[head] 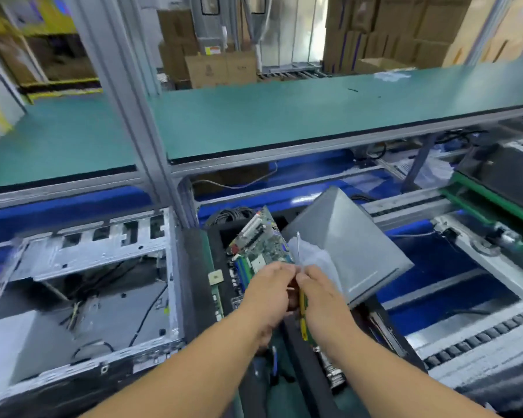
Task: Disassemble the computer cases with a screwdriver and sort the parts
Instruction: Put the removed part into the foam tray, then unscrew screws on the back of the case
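- We had the open case (82,297) on our left.
- Motherboard (260,242) sat right of it, in the bin (200,267).
- Panel (351,245) leaned right of the motherboard.
- Shelf (284,116) ran behind and above all three.
- Roller conveyor (465,336) lay far right.

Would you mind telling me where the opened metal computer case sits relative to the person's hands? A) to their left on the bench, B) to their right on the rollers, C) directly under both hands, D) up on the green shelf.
A: the opened computer case lies left of both the left hand and the right hand, which meet over the bin holding a green circuit board.
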A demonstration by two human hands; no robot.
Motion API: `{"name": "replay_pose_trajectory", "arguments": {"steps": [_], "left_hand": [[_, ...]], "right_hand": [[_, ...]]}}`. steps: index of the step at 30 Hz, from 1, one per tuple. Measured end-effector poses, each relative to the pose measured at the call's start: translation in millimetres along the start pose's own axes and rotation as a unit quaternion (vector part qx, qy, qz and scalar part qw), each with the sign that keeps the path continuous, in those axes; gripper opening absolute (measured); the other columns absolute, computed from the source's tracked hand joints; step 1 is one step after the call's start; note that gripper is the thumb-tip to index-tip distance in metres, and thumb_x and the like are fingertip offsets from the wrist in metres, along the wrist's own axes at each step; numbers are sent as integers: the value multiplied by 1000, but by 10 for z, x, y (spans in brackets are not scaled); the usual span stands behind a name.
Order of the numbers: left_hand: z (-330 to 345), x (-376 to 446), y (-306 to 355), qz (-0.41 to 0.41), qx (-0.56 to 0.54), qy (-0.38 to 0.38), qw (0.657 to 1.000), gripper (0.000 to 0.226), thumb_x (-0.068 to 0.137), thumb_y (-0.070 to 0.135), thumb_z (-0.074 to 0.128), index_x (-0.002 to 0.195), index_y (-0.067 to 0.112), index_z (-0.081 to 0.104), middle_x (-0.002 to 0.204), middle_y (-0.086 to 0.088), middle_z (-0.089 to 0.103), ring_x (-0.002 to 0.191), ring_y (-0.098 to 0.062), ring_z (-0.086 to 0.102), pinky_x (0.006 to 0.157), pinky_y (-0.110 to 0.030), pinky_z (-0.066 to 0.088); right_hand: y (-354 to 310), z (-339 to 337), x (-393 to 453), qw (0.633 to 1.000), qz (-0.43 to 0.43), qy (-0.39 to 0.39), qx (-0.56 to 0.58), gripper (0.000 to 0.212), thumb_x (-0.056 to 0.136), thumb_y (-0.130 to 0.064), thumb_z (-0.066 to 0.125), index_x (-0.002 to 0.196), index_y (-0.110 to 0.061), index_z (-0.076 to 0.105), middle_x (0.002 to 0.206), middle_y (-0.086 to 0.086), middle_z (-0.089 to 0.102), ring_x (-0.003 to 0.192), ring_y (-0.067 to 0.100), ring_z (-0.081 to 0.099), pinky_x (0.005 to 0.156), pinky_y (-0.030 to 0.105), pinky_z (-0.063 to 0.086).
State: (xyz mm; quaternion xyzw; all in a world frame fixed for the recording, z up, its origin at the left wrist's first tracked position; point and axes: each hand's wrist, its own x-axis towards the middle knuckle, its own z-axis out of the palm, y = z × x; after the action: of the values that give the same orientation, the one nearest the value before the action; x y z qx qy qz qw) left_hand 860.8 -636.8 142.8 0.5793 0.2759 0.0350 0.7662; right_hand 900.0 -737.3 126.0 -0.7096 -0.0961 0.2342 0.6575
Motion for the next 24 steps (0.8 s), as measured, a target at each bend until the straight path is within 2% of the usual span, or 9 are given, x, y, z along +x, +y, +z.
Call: {"name": "replay_pose_trajectory", "arguments": {"steps": [3, 6, 8, 11, 14, 17, 19, 22, 24], "left_hand": [[-584, -386, 268, 45, 22, 46, 998, 24, 106, 18, 48, 100, 5, 67, 74, -8, 61, 56, -13, 56, 48, -21, 44], [-1195, -755, 462, 86, 49, 125, 987, 21, 108, 22, 48, 110, 18, 69, 96, 0, 73, 76, -9, 65, 55, -16, 49], [-1563, -978, 524, 104, 39, 153, 982, 21, 109, 19, 47, 116, 21, 67, 103, 2, 72, 79, -5, 65, 57, -13, 46], [-2088, -1316, 485, 125, 31, 196, 972, 25, 108, 11, 47, 106, 28, 65, 98, 10, 70, 74, 9, 67, 61, -7, 47], [-2527, -1629, 294, 101, 22, 224, 969, 18, 107, 19, 52, 110, 34, 61, 111, 7, 72, 101, -6, 69, 84, -22, 55], [-2877, -1864, 24, 87, 36, 274, 957, 22, 101, 22, 60, 107, 43, 58, 101, 16, 71, 88, 5, 67, 70, -11, 49], [-3027, -2010, -126, 71, 50, 284, 955, 28, 99, 22, 61, 106, 48, 56, 98, 17, 71, 82, 6, 66, 62, -7, 44], [-3144, -2228, -281, 28, 73, 286, 955, 20, 99, 26, 58, 105, 45, 56, 98, 13, 71, 75, -1, 64, 57, -14, 43], [-3155, -2338, -386, 13, 56, 267, 962, 16, 98, 18, 56, 101, 34, 60, 88, 6, 73, 67, -7, 65, 61, -24, 47]], "right_hand": [[-236, 657, -95, 999, -6, -44, 17, 21, 95, -30, 50, 87, -25, 68, 80, 2, 71, 76, 21, 66, 71, 43, 54], [-414, 1317, -239, 991, 23, -114, 63, 23, 86, -36, 53, 92, -26, 73, 95, 14, 73, 91, 34, 72, 75, 55, 59], [-461, 1756, -328, 984, 36, -147, 95, 21, 95, -30, 55, 95, -23, 74, 98, 16, 75, 91, 34, 74, 70, 47, 59], [-432, 2356, -458, 974, 52, -176, 130, 27, 105, -15, 47, 95, -21, 71, 99, 16, 75, 93, 30, 75, 73, 40, 60], [-380, 2878, -660, 964, 94, -207, 135, 21, 106, -11, 46, 103, -15, 66, 83, 13, 75, 80, 28, 76, 67, 39, 58], [-311, 3264, -867, 970, 96, -214, 67, 15, 101, -1, 50, 103, -4, 64, 73, 16, 71, 68, 29, 70, 68, 41, 56], [-224, 3409, -994, 972, 56, -224, -33, 12, 96, -2, 56, 94, 2, 67, 81, 25, 71, 69, 32, 68, 72, 44, 54], [-68, 3497, -1104, 938, -55, -210, -269, 28, 98, -24, 61, 83, -4, 72, 85, 20, 72, 73, 28, 62, 71, 40, 50], [-16, 3478, -1161, 937, -59, -201, -281, 32, 99, -29, 61, 84, -5, 75, 73, 17, 68, 65, 22, 54, 63, 37, 43]]}}
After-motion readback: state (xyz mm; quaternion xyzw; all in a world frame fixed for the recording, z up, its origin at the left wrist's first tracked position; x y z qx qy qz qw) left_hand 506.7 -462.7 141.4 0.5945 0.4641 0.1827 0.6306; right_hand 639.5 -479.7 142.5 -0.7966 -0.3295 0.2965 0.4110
